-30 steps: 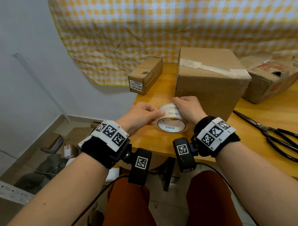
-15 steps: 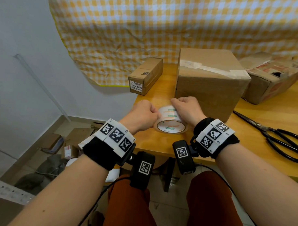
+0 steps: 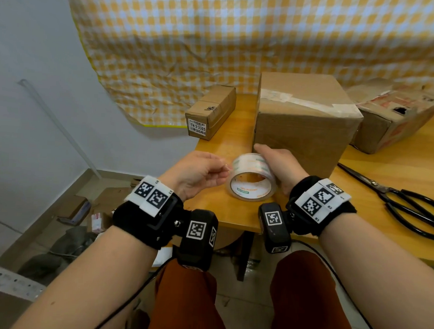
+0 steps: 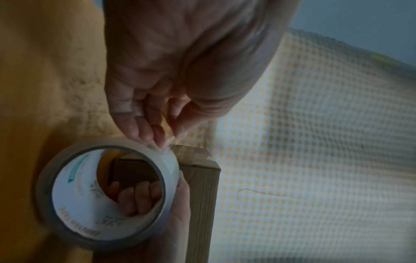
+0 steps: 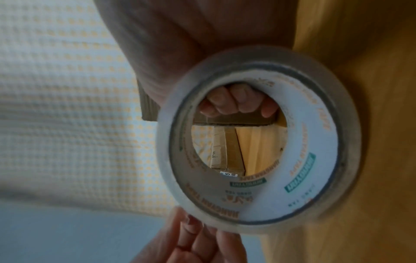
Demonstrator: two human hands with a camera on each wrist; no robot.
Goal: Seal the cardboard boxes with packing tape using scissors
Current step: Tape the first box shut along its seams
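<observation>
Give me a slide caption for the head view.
Right hand grips tape roll while left hand pinches its loose end.

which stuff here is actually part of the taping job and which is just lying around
In use or needed:
tape roll, held by right hand, its end pinched by left hand
big box
scissors
small box
torn box

Lying about:
checked cloth
floor clutter

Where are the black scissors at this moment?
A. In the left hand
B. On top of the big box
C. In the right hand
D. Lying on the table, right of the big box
D: the scissors lie on the table, while both hands hold the tape roll.
</observation>
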